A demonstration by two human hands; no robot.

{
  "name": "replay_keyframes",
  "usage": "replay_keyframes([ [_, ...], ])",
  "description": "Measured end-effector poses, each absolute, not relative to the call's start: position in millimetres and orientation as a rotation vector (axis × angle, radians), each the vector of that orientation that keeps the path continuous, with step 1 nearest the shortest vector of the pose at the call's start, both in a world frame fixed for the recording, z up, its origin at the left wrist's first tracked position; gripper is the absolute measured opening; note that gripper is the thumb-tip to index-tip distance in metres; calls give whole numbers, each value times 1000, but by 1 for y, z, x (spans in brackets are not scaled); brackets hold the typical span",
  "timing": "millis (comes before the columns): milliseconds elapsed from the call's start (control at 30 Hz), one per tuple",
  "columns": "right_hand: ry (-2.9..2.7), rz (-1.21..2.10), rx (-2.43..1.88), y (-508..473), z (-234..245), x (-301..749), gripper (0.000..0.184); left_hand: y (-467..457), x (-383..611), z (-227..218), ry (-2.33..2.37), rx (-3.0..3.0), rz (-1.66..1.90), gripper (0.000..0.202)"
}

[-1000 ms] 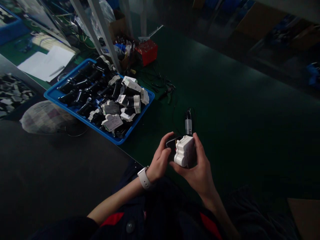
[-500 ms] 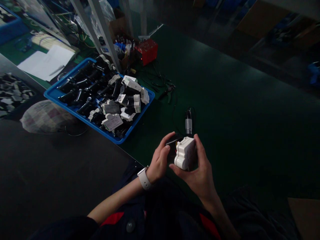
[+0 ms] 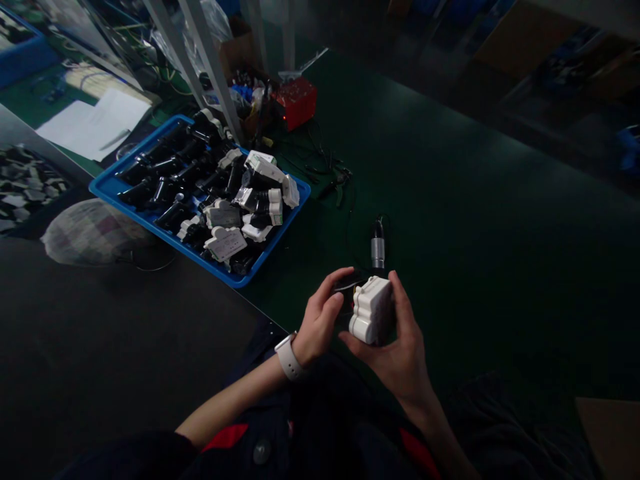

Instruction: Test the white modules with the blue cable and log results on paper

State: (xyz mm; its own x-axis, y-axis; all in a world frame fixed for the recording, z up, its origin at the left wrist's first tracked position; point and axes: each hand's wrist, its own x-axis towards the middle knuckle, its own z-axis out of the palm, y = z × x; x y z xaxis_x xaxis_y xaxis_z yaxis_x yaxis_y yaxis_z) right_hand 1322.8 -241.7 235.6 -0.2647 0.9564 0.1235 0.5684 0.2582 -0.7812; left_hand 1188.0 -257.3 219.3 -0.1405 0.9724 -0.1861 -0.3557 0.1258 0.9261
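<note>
My right hand [image 3: 397, 353] grips a white plastic housing [image 3: 369, 308] by its edges, thumb below and fingers along the far right side. The housing has a stepped, rounded outline, and its face toward my right palm looks dark grey. My left hand [image 3: 317, 323], with a pale watch strap on its wrist, pinches a black part [image 3: 346, 291] at the housing's left side. Thin red and yellow wires show between the two pieces. How they join is hidden in shadow. Just beyond my hands a silver and black cylindrical tool [image 3: 378, 250] lies on the green table.
A blue tray [image 3: 197, 261] at the left holds several black tubular parts and white housings. A red box [image 3: 297, 105] with a lit lamp sits behind, near cables and dark pliers-like clips [image 3: 341, 180]. Metal posts [image 3: 210, 60] rise beside the tray. Papers [image 3: 95, 123] lie farther left.
The white housing has tilted slightly and come down a little toward me. My left fingers have shifted slightly right on the black part. Everything on the table stays put.
</note>
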Motion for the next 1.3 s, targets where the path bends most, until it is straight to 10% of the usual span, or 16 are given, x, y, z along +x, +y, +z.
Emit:
replay_keyframes([
  [1300,-1908,949,-1378,-253,227,1321,99,-254,1188,219,1272,436,1368,30],
])
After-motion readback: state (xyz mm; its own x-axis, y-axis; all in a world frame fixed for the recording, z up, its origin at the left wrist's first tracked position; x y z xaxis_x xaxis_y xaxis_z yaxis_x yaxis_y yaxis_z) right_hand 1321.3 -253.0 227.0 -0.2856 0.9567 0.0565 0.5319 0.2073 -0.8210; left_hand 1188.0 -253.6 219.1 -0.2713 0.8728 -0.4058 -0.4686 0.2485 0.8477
